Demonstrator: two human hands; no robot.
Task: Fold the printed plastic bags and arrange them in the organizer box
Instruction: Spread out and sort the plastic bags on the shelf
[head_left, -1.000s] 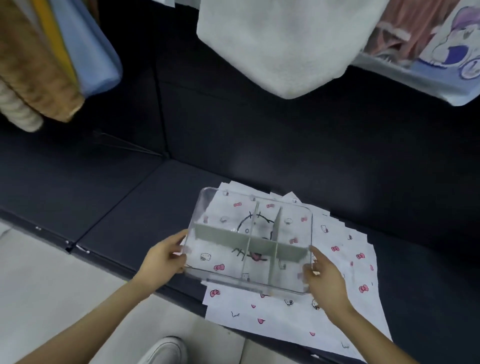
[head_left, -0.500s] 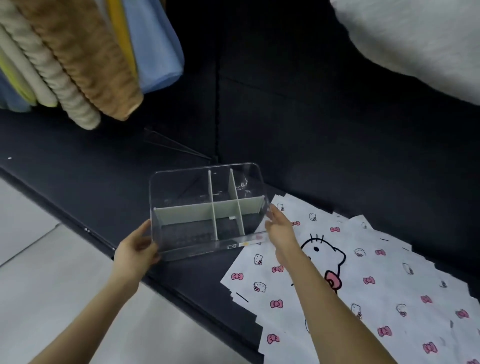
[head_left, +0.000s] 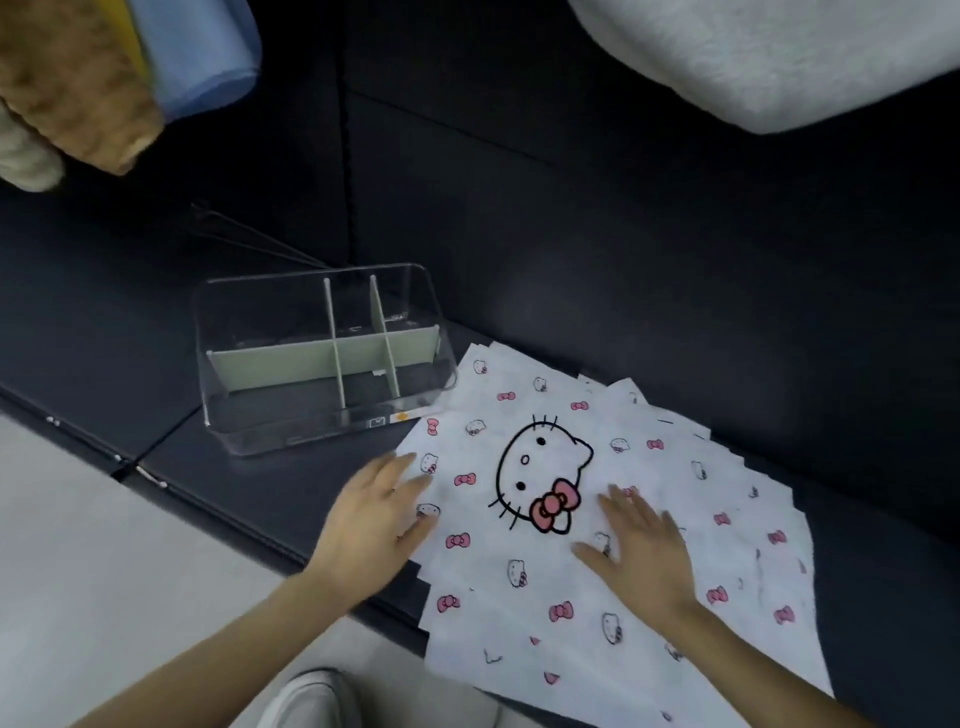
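With the box (head_left: 311, 431) standing empty near the bench's (head_left: 623, 260) front edge, just left of the bags (head_left: 540, 587), nothing's folded yet! Left hand (head_left: 374, 525) and right hand (head_left: 641, 545) lie flat on the top bag, fingers straight, no grip on anything. The bags fan out loosely along that front edge. Every fold, all the arranging, is left to do, I'd say.
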